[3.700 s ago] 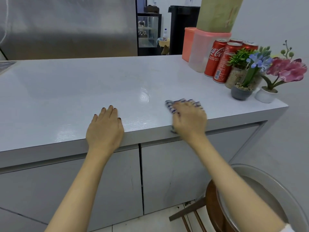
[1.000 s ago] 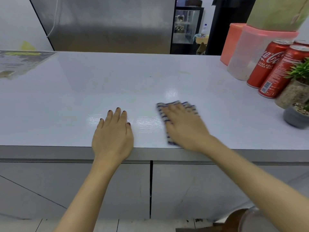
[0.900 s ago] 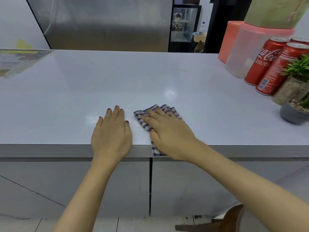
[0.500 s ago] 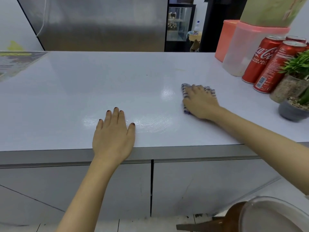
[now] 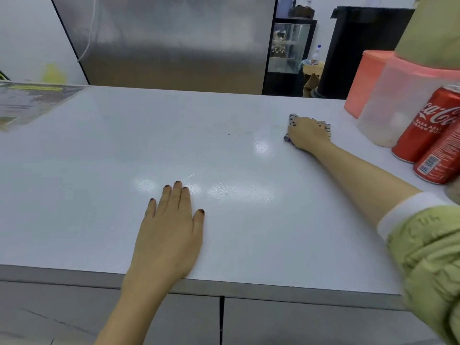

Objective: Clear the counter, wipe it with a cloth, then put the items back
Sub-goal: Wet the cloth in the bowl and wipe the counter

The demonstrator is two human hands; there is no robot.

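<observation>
Laying the left hand flat, fingers straight, near the front edge of the white surface. Farther back, pressing the right hand, fingers extended, onto a crumpled blue-and-white checked cloth, near red cans showing Coca-Cola script.

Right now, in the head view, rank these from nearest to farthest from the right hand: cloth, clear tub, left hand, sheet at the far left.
1. Cloth: under the right hand, touching it.
2. Clear tub: a short way to its right.
3. Left hand: flat at the near edge, off to the left.
4. Sheet: at the far left.
</observation>
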